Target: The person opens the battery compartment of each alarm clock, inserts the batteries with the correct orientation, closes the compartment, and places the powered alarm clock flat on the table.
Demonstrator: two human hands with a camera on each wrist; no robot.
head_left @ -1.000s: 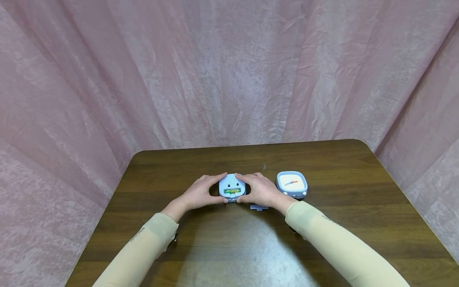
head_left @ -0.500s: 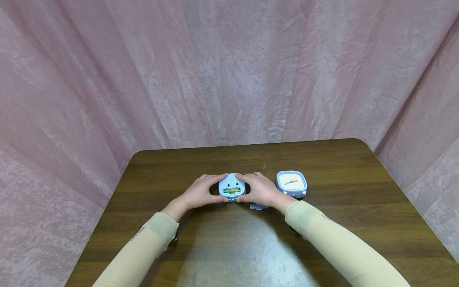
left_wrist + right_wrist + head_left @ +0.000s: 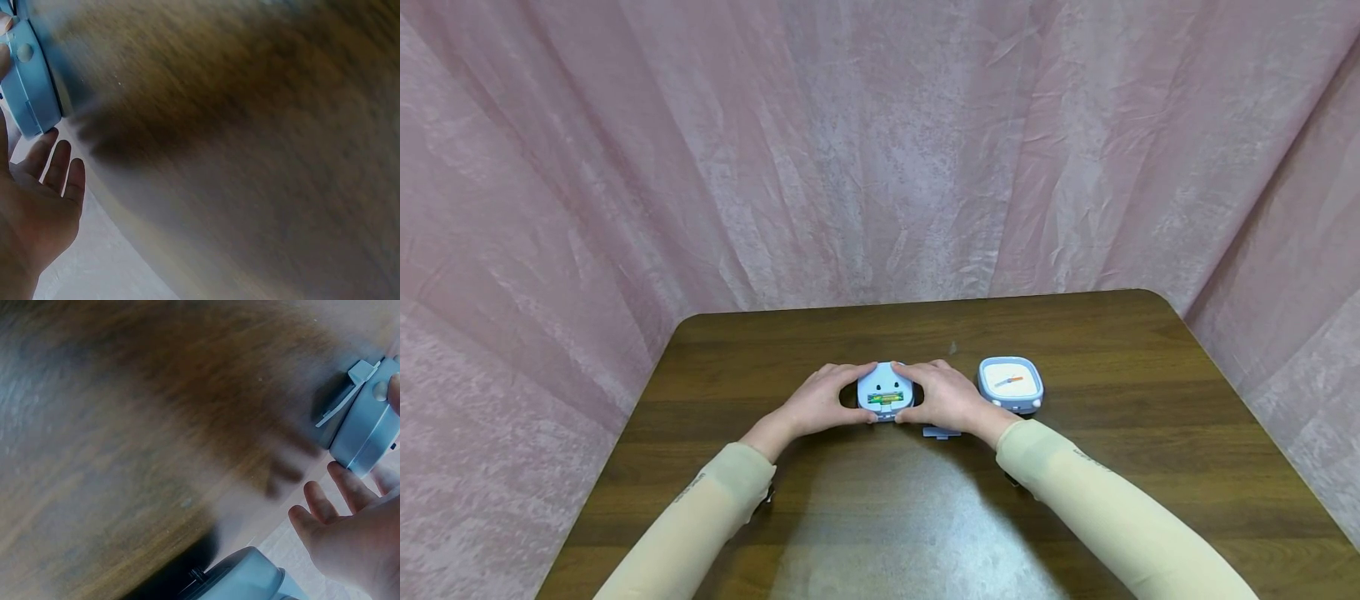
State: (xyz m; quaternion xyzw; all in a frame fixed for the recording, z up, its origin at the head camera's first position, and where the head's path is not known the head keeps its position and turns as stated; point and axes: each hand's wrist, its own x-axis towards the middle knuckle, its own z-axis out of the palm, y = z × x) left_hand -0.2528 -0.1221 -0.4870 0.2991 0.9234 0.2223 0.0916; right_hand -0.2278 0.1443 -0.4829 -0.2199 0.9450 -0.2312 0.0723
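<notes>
A small light-blue alarm clock (image 3: 886,377) lies back up on the table, its battery compartment uncovered. A green-and-yellow battery (image 3: 886,399) shows in the slot. My left hand (image 3: 820,402) grips the clock's left side between thumb and fingers. From the other side, my right hand (image 3: 945,397) holds it the same way. In the left wrist view, the clock's side (image 3: 31,81) shows above the left hand (image 3: 47,206). The loose battery cover (image 3: 942,432) lies beside the right wrist; the right wrist view shows this cover (image 3: 351,394) near the clock (image 3: 365,428) and the right hand (image 3: 356,537).
A second light-blue clock (image 3: 1011,382) sits to the right, white face up with an orange hand, just beyond my right wrist. The brown wooden table (image 3: 790,337) ends at a far edge before a pink curtain (image 3: 880,167).
</notes>
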